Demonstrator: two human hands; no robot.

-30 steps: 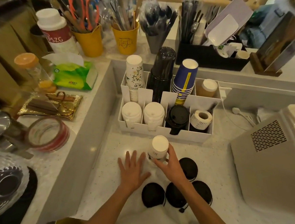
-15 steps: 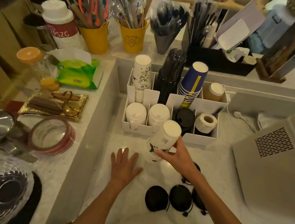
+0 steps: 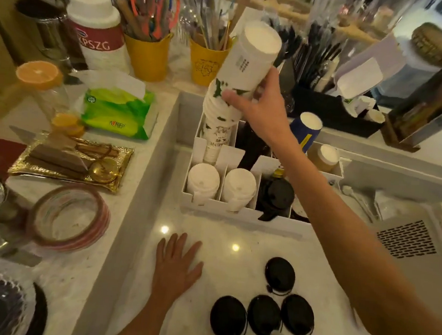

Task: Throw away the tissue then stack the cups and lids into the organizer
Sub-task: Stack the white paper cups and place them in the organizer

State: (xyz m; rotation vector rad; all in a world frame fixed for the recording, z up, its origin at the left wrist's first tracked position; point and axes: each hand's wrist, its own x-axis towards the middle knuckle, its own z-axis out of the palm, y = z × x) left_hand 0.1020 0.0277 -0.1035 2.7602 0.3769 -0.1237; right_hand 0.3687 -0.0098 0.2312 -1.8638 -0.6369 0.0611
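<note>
**Cup stack lifted from counter, now being nested into organizer's back-left slot**

Head view, change: Half a sec earlier the white paper cup stack with green print [image 3: 244, 71] was held tilted just above the counter, in front of the white divided cardboard organizer [image 3: 240, 211]. It is now raised high and carried to the organizer's back-left compartment, upside down, base toward the camera, open end lowered over the white printed cups already standing there [image 3: 215, 138]. The rims look to be just meeting; full seating can't be confirmed. Judged: cup step is nearly done, lids remain.

The right hand [image 3: 261, 109] is wrapped round the stack's lower part, thumb on the near side, fingers behind. The left hand [image 3: 176, 267] is unchanged vs. before: laid flat on the white speckled stone counter [image 3: 225, 236], fingers spread, holding nothing.

The four black round plastic lids [image 3: 264, 313] lie loose on the counter, three in a row nearly touching, one apart behind them, not yet stacked. No tissue to discard is seen on the counter; only a green soft tissue pack [image 3: 118, 111] sits on the left ledge.

Head view, materials & shapes: Cups are matte paper, tapered, w/ rolled rims, so they nest easily. Lids are glossy, thin, domed, w/ small tabs. Front slots hold white domed lid stacks [image 3: 221, 184] and black lids [image 3: 278, 195]. The organizer's thin walls are light and may shift if pushed.
</note>
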